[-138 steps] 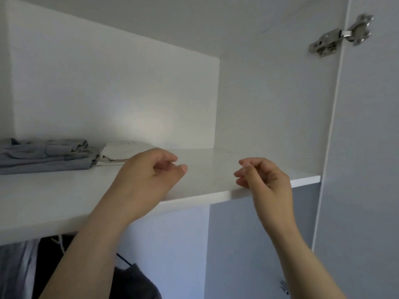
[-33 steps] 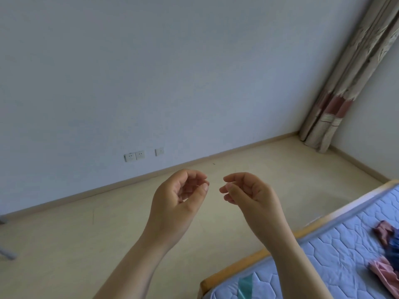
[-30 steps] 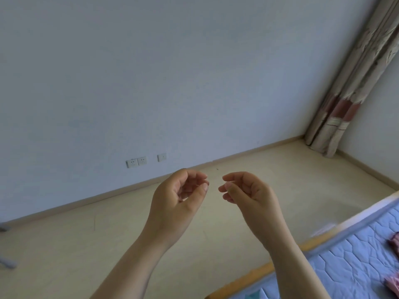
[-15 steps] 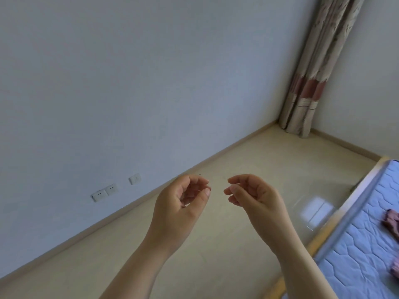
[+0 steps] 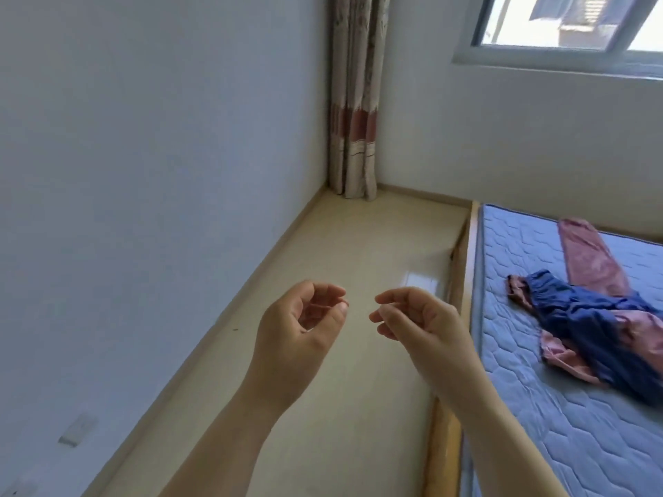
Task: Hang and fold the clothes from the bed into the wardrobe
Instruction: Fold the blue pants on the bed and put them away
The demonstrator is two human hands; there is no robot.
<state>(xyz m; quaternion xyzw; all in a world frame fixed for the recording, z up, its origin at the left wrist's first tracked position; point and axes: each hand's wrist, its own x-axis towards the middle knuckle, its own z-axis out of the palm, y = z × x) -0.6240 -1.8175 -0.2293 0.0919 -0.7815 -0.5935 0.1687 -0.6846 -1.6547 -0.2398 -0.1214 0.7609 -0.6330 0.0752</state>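
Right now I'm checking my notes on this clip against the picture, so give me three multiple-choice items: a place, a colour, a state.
1. Where does the blue garment lie? A) floor B) mattress C) windowsill
2. What colour is the second garment with it? A) pink B) green C) white
3. What do the left hand and right hand hold? A) a hanger B) nothing C) a shirt
Answers: 1 B, it is spread on the quilted mattress; 2 A, a pink leg runs out from the blue; 3 B, the fingers of both curl loosely round nothing.
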